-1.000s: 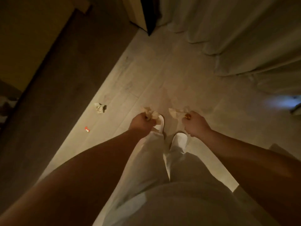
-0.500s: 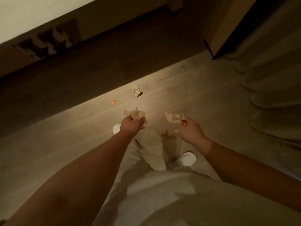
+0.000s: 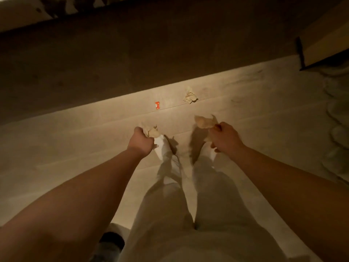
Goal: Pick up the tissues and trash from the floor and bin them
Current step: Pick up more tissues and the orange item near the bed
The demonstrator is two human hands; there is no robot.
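My left hand [image 3: 142, 141] is closed around a crumpled tissue [image 3: 152, 131] that pokes out past the knuckles. My right hand [image 3: 225, 137] grips a second crumpled tissue [image 3: 204, 121], with a small orange scrap just showing at the fingers. Both hands hang above my white slippers. On the pale floor ahead lie another crumpled tissue [image 3: 189, 96] and, to its left, a small orange wrapper [image 3: 157, 105]. No bin is in view.
A dark strip of flooring [image 3: 132, 59] runs across behind the litter. Pale curtain folds [image 3: 338, 118] hang at the right edge. A wooden furniture corner [image 3: 324, 48] juts in at the top right. A dark object [image 3: 111, 241] sits near my left leg.
The view has swung left, so the floor tissue and orange wrapper now lie straight ahead and closer. Both hands keep their tissues.
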